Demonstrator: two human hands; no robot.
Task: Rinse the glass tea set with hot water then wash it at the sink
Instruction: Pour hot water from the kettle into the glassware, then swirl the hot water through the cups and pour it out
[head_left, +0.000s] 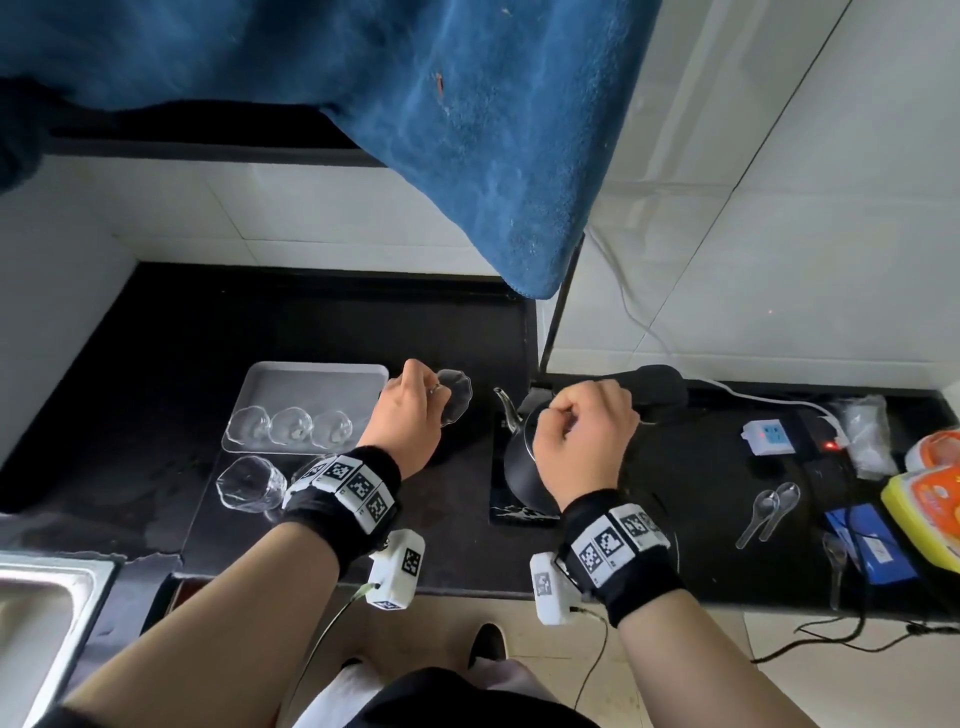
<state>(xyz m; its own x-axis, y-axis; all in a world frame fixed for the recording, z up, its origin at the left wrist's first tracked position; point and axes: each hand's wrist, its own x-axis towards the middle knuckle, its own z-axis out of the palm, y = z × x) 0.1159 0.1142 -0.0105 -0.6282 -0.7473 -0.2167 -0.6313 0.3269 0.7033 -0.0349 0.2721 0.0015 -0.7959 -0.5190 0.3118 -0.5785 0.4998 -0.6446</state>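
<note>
On tray (270, 376): three cups (293, 427) (glass)

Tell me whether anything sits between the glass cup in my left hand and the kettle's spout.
Nothing visible does. The glass cup in the left hand and the kettle spout have only bare black counter between them.

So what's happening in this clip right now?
A person stands at a dark counter. The left hand holds a small glass cup beside the kettle, while the right hand is closed around the kettle's handle. Three more cups sit in the tray. The sink waits at the left.
</note>
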